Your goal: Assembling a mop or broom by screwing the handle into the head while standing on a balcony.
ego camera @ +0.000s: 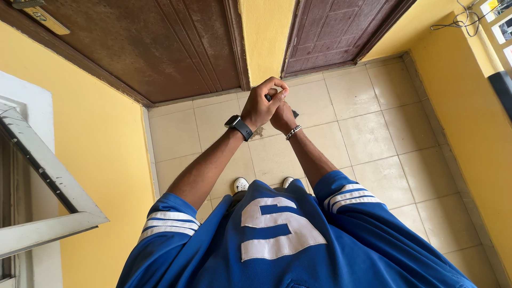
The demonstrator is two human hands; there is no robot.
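Hands together over tiled floor [384, 133]: left hand [260, 106] & right hand [282, 116] fingers pinching small dark object [294, 113]

Your jersey [277, 240] is bright blue with a white figure on the chest and white stripes banding each sleeve. On your left wrist sits a black watch [239, 127]; on your right, a silvery chain bracelet [293, 132]. A small dark object [294, 113] shows between your hands. Near you, the shoes [241, 184] are white. The floor tiles [373, 133] are pale cream with darker joints, the walls [101, 160] yellow, the two far doors [160, 48] dark reddish brown, and the left window frame [48, 176] grey-white.
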